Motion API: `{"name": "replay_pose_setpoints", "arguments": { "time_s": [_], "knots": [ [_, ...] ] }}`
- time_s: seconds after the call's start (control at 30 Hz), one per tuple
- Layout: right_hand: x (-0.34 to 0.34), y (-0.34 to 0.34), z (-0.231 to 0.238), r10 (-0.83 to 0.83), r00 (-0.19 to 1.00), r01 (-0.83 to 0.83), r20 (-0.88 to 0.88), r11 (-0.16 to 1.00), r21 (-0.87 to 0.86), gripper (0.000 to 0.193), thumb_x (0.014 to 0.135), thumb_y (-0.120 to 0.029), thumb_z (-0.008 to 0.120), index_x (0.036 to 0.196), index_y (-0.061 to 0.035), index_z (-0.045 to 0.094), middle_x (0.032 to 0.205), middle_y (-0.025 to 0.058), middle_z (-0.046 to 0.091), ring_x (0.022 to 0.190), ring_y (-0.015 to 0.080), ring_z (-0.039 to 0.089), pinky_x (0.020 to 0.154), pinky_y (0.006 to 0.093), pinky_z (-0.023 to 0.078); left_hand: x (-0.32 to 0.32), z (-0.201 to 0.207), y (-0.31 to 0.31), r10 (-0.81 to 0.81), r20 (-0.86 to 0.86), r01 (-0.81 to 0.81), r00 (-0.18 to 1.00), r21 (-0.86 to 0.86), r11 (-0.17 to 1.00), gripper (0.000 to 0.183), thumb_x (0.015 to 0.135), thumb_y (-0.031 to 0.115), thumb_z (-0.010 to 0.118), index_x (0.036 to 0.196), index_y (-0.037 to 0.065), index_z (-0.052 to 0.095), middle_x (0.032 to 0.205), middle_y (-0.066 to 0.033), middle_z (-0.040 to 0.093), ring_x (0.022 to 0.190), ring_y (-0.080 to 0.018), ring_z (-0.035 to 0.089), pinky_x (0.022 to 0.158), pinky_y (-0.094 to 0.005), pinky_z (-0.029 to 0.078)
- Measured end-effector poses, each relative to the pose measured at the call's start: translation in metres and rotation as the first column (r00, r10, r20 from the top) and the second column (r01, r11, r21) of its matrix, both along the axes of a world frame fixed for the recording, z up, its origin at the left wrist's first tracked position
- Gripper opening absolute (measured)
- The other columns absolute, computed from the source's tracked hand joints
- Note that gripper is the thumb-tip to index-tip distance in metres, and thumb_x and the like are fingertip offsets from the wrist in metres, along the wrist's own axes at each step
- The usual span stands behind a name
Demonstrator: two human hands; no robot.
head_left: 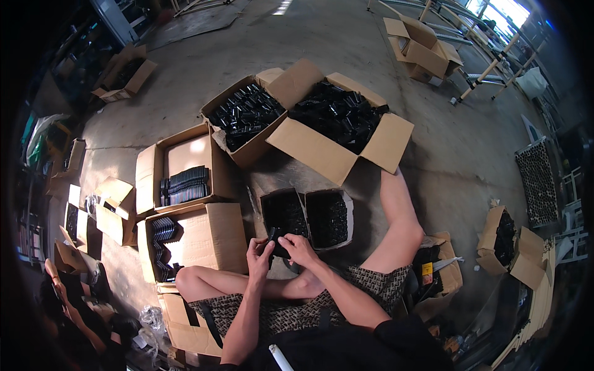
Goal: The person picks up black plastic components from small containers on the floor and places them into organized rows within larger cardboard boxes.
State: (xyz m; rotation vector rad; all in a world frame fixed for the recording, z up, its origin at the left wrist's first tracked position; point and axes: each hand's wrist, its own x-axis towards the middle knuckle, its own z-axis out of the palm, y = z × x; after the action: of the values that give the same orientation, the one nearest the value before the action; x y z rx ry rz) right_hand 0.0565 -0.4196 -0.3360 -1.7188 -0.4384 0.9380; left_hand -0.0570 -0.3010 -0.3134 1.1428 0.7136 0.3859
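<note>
My left hand (260,256) grips a small black plastic part (273,234) upright between thumb and fingers. My right hand (299,249) is closed at the part's right side, thumb and fingertips pressed together; a dark piece shows under them, its kind too small to tell. Just beyond the hands stand two small open boxes side by side, the left box (283,209) and the right box (329,217), both holding many tiny black pieces. Farther off, two cardboard cartons, the left carton (246,116) and the right carton (339,117), are heaped with loose glossy black parts.
On my left, an upper carton (145,179) and a lower carton (226,232) hold neat rows of black parts. My bent legs (399,213) frame the small boxes. A carton (448,266) stands by my right thigh. Another person's arm (80,318) shows at far left.
</note>
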Motion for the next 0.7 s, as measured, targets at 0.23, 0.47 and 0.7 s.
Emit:
{"name": "replay_pose_setpoints", "arguments": {
  "time_s": [0.23, 0.47, 0.7],
  "knots": [
    [0.026, -0.012, 0.032, 0.137, 0.929, -0.135, -0.344, 0.990, 0.030, 0.035, 0.090, -0.038, 0.076, 0.104, -0.0053, 0.070, 0.086, -0.0024, 0.064, 0.079, 0.0075, 0.056, 0.071, 0.0253, 0.047, -0.006, -0.012, -0.005, -0.187, -0.004, 0.186, 0.982, 0.072, 0.980, 0.022, 0.095, 0.009, 0.071, 0.109, 0.001, 0.056, 0.101, -0.0075, 0.067, 0.088, -0.0089, 0.060, 0.076, -0.0238, 0.050],
    [0.052, -0.033, 0.031, 0.151, 0.975, -0.149, -0.162, 0.989, 0.027, 0.025, 0.083, -0.018, 0.081, 0.102, -0.0033, 0.072, 0.085, 0.0005, 0.071, 0.079, 0.0068, 0.061, 0.070, 0.0274, 0.051, 0.004, 0.011, -0.019, -0.329, -0.237, 0.391, 0.914, 0.301, 0.870, 0.052, 0.091, 0.021, 0.076, 0.129, -0.001, 0.049, 0.121, -0.0196, 0.066, 0.106, -0.0249, 0.069, 0.086, -0.0333, 0.054],
    [0.203, -0.057, 0.118, -0.014, 0.829, 0.079, 0.559, 0.993, -0.093, 0.045, 0.080, -0.027, 0.078, 0.117, -0.0048, 0.066, 0.102, 0.0205, 0.072, 0.099, 0.0352, 0.070, 0.086, 0.0425, 0.054, -0.004, 0.008, -0.009, -0.334, -0.329, 0.416, 0.883, 0.219, 0.883, 0.048, 0.093, 0.021, 0.073, 0.130, -0.002, 0.053, 0.123, -0.0166, 0.063, 0.107, -0.0246, 0.069, 0.090, -0.0352, 0.054]
  ]
}}
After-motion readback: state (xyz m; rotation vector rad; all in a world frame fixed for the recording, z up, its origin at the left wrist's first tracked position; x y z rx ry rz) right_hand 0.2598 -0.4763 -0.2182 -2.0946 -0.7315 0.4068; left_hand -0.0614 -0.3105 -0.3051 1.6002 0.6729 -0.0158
